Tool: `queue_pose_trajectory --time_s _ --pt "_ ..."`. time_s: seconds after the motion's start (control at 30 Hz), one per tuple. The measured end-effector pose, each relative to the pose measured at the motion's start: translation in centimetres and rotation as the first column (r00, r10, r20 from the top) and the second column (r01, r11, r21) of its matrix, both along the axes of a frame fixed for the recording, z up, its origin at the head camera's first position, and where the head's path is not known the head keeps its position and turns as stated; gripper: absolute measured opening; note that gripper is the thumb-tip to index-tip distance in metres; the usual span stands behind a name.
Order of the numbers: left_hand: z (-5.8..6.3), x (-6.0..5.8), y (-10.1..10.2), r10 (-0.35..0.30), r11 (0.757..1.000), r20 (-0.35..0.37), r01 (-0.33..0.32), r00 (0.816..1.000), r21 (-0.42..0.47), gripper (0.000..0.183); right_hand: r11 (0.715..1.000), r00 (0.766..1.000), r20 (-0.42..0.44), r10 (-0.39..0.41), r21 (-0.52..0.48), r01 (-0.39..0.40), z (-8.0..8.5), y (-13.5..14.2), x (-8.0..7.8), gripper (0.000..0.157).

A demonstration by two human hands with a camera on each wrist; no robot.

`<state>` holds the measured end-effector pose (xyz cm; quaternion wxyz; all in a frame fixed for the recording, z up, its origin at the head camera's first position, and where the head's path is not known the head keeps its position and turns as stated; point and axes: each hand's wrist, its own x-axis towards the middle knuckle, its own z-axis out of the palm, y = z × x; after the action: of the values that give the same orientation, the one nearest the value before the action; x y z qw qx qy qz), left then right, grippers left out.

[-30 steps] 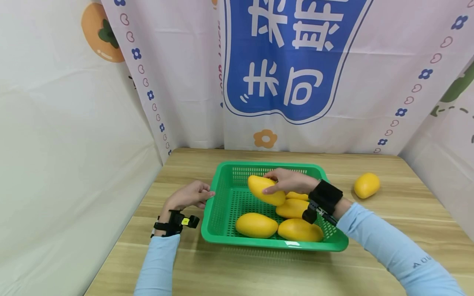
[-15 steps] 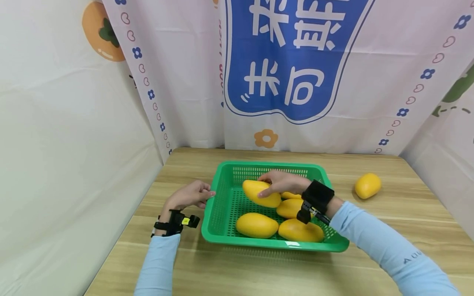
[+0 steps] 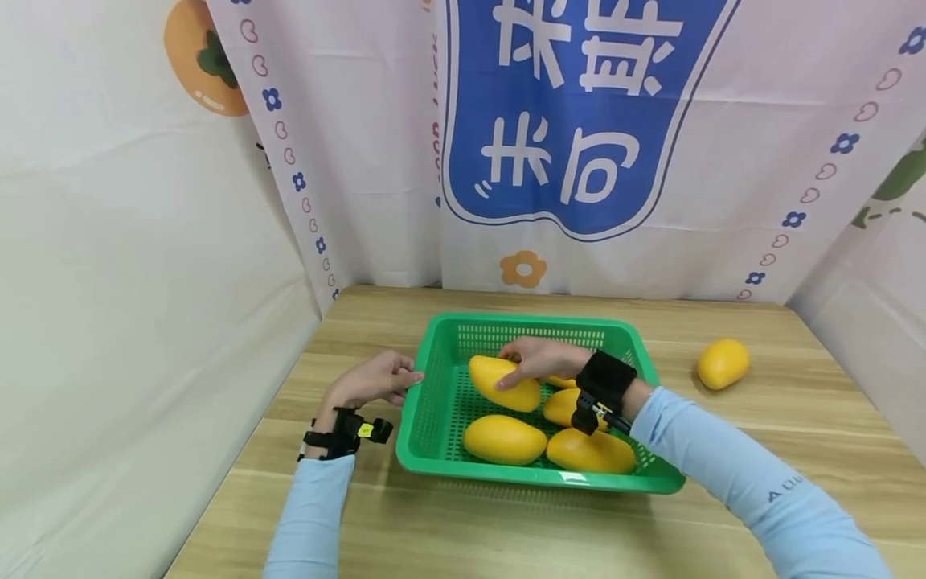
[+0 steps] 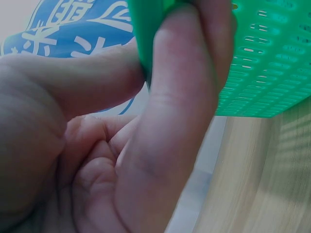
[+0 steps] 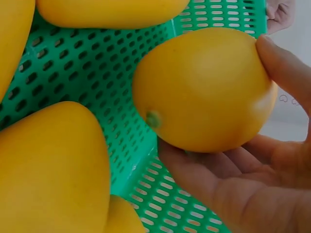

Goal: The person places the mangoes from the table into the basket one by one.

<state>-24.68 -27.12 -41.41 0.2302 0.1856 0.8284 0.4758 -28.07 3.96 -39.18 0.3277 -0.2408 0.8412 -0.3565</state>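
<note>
A yellow mango [image 3: 499,383] is held in my right hand [image 3: 537,359], thumb on the near side and fingers behind, inside the green plastic basket [image 3: 407,434]. In the right wrist view the mango [image 5: 204,90] shows its small green stem end, with the basket's slotted floor and wall around it. My left hand [image 3: 372,379] pinches the basket's left rim between thumb and index finger, which the left wrist view shows close up. Two mangoes lie along the basket's front, the left one [image 3: 505,440] beside the right one [image 3: 592,451]. More mangoes lie behind them, partly hidden by my right hand and wrist.
One more mango [image 3: 723,363] lies on the wooden table [image 3: 448,531] to the right of the basket. A printed cloth [image 3: 391,201] hangs behind the table, and white cloth walls stand at both sides.
My right hand has moved left and slightly down with the mango, deeper over the basket's left half. My left hand keeps its pinch on the rim.
</note>
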Motion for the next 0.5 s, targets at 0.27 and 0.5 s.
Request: queue_pose_trajectory --time_s 0.27,0.5 --pt "0.1 0.0 0.1 -0.006 1.0 0.006 0.006 1.0 0.008 0.024 1.0 0.999 0.048 -0.015 0.02 0.014 -1.2 -0.1 -0.5 0.065" --pt "0.2 0.1 0.0 0.006 1.0 0.004 -0.006 1.0 -0.001 0.02 1.0 0.992 0.122 0.01 0.027 -0.013 -1.6 -0.5 -0.6 0.057"
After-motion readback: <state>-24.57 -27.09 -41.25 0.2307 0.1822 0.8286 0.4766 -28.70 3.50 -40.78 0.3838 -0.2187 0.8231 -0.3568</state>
